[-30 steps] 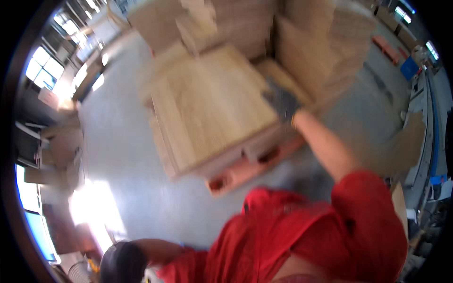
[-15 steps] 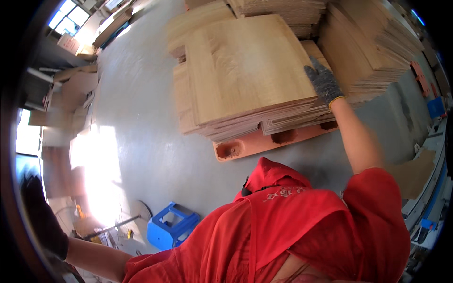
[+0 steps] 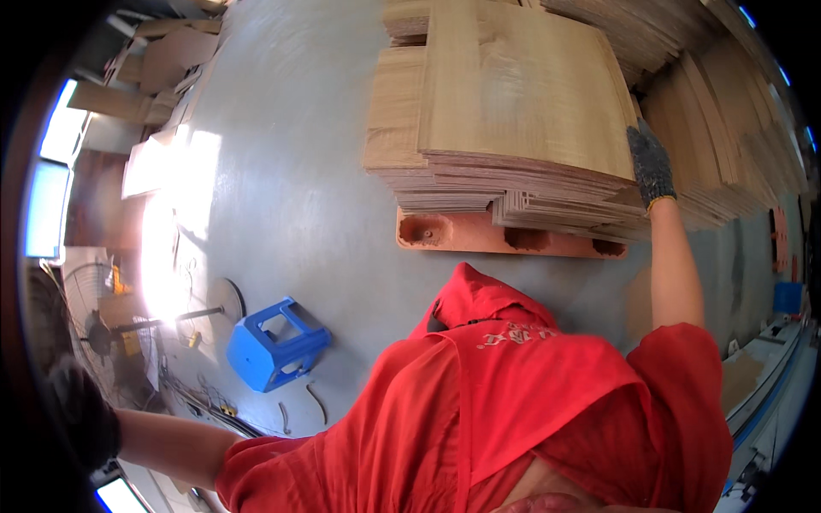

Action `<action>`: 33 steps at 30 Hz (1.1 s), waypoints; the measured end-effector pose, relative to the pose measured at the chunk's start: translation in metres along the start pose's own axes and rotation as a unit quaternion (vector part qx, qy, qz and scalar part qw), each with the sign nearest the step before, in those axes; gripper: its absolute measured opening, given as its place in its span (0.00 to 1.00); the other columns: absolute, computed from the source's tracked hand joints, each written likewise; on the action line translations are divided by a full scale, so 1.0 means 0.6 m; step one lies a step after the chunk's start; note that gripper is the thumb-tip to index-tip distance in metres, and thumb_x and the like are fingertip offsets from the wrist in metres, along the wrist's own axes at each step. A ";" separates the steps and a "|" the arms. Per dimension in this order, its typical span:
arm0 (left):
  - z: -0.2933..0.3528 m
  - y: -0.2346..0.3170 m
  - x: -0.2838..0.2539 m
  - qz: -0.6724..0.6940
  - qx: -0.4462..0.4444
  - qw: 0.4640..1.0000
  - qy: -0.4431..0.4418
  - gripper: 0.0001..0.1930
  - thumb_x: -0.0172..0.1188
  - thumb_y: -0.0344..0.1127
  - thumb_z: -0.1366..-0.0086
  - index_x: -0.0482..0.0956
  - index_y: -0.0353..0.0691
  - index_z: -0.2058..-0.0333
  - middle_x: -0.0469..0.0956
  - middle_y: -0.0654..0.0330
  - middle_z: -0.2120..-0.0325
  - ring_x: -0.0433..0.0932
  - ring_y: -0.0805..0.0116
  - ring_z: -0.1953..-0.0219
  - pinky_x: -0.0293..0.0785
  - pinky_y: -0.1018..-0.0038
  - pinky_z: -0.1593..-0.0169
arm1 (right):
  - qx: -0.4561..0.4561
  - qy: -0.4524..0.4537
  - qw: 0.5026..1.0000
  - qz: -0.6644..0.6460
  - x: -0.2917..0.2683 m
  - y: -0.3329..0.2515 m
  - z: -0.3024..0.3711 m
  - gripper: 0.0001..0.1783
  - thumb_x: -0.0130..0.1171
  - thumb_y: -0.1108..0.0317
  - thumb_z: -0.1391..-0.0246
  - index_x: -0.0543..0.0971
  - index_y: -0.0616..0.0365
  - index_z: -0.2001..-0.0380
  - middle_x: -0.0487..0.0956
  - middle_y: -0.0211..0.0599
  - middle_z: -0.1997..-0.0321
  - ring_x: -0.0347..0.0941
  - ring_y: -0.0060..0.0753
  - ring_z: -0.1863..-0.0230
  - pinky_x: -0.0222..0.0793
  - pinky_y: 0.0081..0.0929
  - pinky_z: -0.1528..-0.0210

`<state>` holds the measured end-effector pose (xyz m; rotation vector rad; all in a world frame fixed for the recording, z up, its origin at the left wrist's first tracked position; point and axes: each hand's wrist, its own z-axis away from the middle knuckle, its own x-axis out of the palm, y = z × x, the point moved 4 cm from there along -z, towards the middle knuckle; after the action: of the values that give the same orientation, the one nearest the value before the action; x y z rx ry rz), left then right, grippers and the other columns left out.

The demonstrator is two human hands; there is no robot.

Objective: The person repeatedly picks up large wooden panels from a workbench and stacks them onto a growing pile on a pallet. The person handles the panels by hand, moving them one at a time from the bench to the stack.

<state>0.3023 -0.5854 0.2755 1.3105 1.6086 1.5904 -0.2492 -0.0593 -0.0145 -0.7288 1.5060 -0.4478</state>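
Observation:
My right hand [image 3: 652, 167], in a dark grey knit glove with a yellow cuff, lies along the right edge of the top wood-grain board [image 3: 530, 94]. Its fingers look stretched out rather than wrapped round the edge. Beneath that board is a layered stack of similar boards [image 3: 547, 178], its edges uneven. The stack rests on an orange-brown pallet [image 3: 466, 238] with hollow pockets. Far out at the lower left, my left hand [image 3: 85, 415] wears a dark glove. Shadow and blur at the picture's rim hide its fingers and anything in them.
More board stacks [image 3: 727, 128] rise close on the right. A blue plastic stool [image 3: 278, 344] stands left of me, near a fan-like stand [image 3: 171, 319] and loose cables [image 3: 214, 406] on the grey floor [image 3: 291, 171]. At the right rim is a blue box [image 3: 788, 299].
My view has turned, so the stack sits higher and farther right. My right hand stays at the board's right edge, its fingers now closer together. My left arm remains stretched out left.

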 end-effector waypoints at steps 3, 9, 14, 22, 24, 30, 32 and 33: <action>0.011 -0.036 0.020 -0.086 0.093 0.980 0.155 0.37 0.35 0.57 0.31 0.38 0.37 0.33 0.34 0.53 0.31 0.31 0.57 0.30 0.26 0.59 0.31 | -0.010 -0.015 0.999 -0.027 0.002 -0.007 0.001 0.33 0.50 0.49 0.43 0.66 0.60 0.40 0.69 0.49 0.40 0.65 0.40 0.39 0.56 0.28 0.39; -0.094 -0.184 0.078 -0.652 0.186 0.730 0.080 0.29 0.36 0.51 0.29 0.59 0.37 0.38 0.65 0.52 0.41 0.62 0.57 0.37 0.59 0.59 0.36 | 0.054 0.006 0.998 -0.001 0.001 -0.007 0.008 0.32 0.48 0.48 0.42 0.68 0.62 0.42 0.73 0.51 0.45 0.69 0.43 0.44 0.60 0.30 0.43; -0.235 -0.425 0.165 -0.097 0.152 0.984 0.008 0.24 0.47 0.40 0.31 0.63 0.35 0.40 0.65 0.53 0.41 0.64 0.63 0.39 0.60 0.69 0.37 | -0.041 -0.009 0.998 0.051 -0.001 0.002 0.000 0.31 0.45 0.49 0.40 0.69 0.64 0.45 0.74 0.55 0.47 0.70 0.47 0.46 0.62 0.34 0.45; -0.301 -0.672 0.348 -0.350 0.153 0.923 0.040 0.33 0.60 0.42 0.40 0.61 0.29 0.41 0.65 0.41 0.43 0.63 0.49 0.40 0.59 0.63 0.38 | -0.009 -0.008 1.000 0.005 0.008 0.049 -0.020 0.28 0.44 0.52 0.38 0.70 0.63 0.45 0.73 0.55 0.47 0.69 0.46 0.45 0.63 0.32 0.45; -0.311 -0.690 0.354 -0.340 0.130 0.929 0.073 0.34 0.62 0.44 0.41 0.62 0.28 0.43 0.66 0.39 0.45 0.65 0.47 0.42 0.63 0.61 0.41 | 0.008 -0.003 1.000 -0.017 0.009 0.047 -0.015 0.27 0.46 0.55 0.39 0.69 0.62 0.43 0.73 0.51 0.45 0.69 0.40 0.44 0.62 0.30 0.43; -0.323 -0.702 0.360 -0.287 0.076 0.952 0.080 0.32 0.58 0.38 0.38 0.59 0.28 0.40 0.64 0.41 0.43 0.64 0.51 0.40 0.59 0.66 0.39 | 0.065 -0.035 0.979 -0.189 0.013 0.017 0.011 0.30 0.47 0.56 0.39 0.62 0.59 0.38 0.68 0.45 0.39 0.64 0.33 0.40 0.56 0.25 0.40; -0.318 -0.701 0.364 -0.300 0.089 0.946 0.080 0.33 0.59 0.39 0.39 0.59 0.27 0.41 0.64 0.40 0.43 0.65 0.51 0.41 0.61 0.66 0.40 | 0.062 -0.042 0.981 -0.178 0.013 0.003 0.013 0.31 0.47 0.55 0.39 0.59 0.59 0.36 0.66 0.45 0.38 0.63 0.33 0.40 0.56 0.25 0.39; -0.315 -0.701 0.366 -0.306 0.103 0.943 0.078 0.33 0.60 0.39 0.39 0.60 0.27 0.41 0.64 0.40 0.43 0.65 0.50 0.41 0.61 0.66 0.40 | 0.048 -0.045 0.981 -0.180 0.013 -0.005 0.013 0.32 0.47 0.55 0.39 0.58 0.58 0.35 0.66 0.45 0.37 0.63 0.33 0.39 0.55 0.25 0.39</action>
<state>-0.0636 -0.4096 -0.0341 0.6692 2.0641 1.1796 -0.2406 -0.0655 -0.0187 -0.9373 1.2604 -0.7447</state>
